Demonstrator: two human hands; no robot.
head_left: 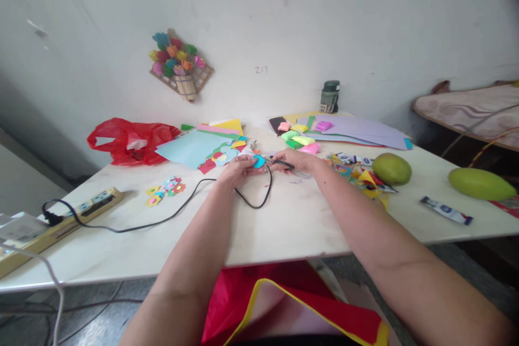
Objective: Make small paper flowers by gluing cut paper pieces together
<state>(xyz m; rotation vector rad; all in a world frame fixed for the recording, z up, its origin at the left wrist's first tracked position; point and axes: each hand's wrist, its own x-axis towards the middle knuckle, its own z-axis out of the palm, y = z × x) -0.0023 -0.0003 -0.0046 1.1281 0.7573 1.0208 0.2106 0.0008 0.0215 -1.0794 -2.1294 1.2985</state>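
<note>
Between the fingers of my left hand (239,170) is a small blue paper piece (259,161), held just above the white table. My right hand (295,160) grips a pair of scissors (279,162) by dark handles, and the blades point left at the paper. Whether the blades touch its edge I cannot tell. Beyond my left hand lie cut coloured paper shapes (214,158) on a light blue sheet (182,147). A black cable (162,223) runs across the table beneath my hands.
Small paper flowers (165,191) lie left, near a power strip (87,205) and a red plastic bag (130,143). Bright clay packets (300,139) and purple sheets (357,130) sit behind. To the right are paper scraps (367,181), green fruit (391,168) and a tube (446,211).
</note>
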